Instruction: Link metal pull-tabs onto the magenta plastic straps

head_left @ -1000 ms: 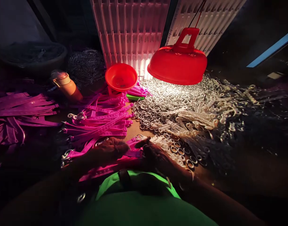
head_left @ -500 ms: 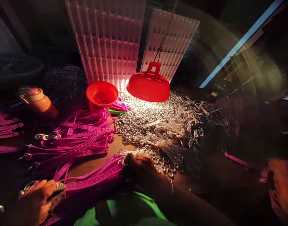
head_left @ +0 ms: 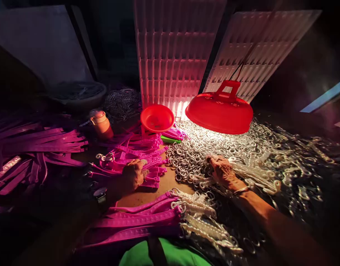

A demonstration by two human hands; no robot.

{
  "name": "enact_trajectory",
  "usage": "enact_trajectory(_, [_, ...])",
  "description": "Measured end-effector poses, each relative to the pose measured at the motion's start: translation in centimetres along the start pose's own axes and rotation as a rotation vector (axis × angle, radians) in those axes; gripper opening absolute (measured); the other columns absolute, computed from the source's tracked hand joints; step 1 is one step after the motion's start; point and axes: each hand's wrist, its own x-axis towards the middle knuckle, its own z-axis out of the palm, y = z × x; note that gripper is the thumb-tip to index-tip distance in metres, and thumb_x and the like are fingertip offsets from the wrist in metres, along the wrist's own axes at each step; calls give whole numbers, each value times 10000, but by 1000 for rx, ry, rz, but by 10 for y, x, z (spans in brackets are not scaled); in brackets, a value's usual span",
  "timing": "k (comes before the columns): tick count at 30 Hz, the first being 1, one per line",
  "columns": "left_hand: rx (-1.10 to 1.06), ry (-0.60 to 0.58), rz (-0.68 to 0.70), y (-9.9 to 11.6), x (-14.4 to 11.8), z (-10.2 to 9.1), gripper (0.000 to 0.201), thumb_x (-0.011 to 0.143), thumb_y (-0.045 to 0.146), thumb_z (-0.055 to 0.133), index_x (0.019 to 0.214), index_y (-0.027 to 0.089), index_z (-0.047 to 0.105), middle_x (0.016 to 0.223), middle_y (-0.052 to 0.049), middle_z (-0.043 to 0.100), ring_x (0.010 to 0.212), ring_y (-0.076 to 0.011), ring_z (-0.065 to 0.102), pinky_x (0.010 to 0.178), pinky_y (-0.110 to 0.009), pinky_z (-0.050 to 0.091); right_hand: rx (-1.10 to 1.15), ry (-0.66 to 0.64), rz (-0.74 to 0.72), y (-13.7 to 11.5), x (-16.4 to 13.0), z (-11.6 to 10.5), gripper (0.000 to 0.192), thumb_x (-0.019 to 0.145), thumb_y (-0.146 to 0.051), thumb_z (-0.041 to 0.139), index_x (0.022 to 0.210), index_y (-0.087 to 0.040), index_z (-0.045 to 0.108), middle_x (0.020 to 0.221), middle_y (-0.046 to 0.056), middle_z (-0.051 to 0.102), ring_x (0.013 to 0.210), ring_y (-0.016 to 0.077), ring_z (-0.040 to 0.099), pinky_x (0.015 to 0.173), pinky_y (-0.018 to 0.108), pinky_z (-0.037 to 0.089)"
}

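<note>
Dark room, one light source: red hanging lamp at 1 o'clock, glare pooling beneath. Two white grid panels lean behind at 12. Brown desk bare at centre. Pale board at 10.

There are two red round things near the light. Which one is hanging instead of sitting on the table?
The red lamp shade, the wider one on the right, hangs from a cord. The smaller red bowl stands open side up among the pink straps.

Bare forearms; dark wristwatch on left wrist; thin bangle on right; green garment.
</note>
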Motion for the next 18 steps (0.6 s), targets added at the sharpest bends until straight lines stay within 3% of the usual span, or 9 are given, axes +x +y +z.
enact_trajectory(2, [75,-46,26,6,9,8,409,808,203,506,1180,58,594,1138,-196,615,1104,-324,532,976,-421,374,-42,-10,2,3,1,2,462,577,-20,497,1004,-154,613,857,143,646,860,326,555,708,407,424])
enact_trajectory(6, [21,-96,-57,7,16,11,401,767,203,548,1155,121,603,1035,-137,670,971,-282,608,857,-370,452,-12,82,47,7,3,-4,465,602,-43,517,1042,-155,616,908,133,648,871,297,553,743,383,418])
enact_trajectory(10, [-64,-33,-48,2,15,9,370,742,199,568,1105,144,614,1004,-94,667,906,-226,623,802,-300,479,53,225,96,6,9,-27,430,664,-70,476,1066,-132,615,842,123,637,832,275,555,787,405,419])
enact_trajectory(13, [-179,58,30,-2,7,11,312,783,181,516,1071,133,624,1024,-106,644,911,-213,617,825,-300,481,338,369,111,-13,11,-50,393,731,-140,475,1109,-150,581,921,113,626,812,234,562,771,379,445])
enact_trajectory(15, [-242,102,68,-3,2,12,321,816,183,477,1105,142,610,1050,-112,638,960,-217,608,871,-320,472,626,407,199,-35,10,-61,379,785,-234,495,1155,-166,543,904,86,605,744,193,559,692,338,468])
enact_trajectory(18, [-268,62,145,-3,0,11,372,816,164,459,1168,176,581,1009,-95,658,988,-214,597,933,-360,450,1056,267,372,-69,6,-60,425,793,-334,529,1184,-168,502,751,16,546,595,139,503,540,278,443])
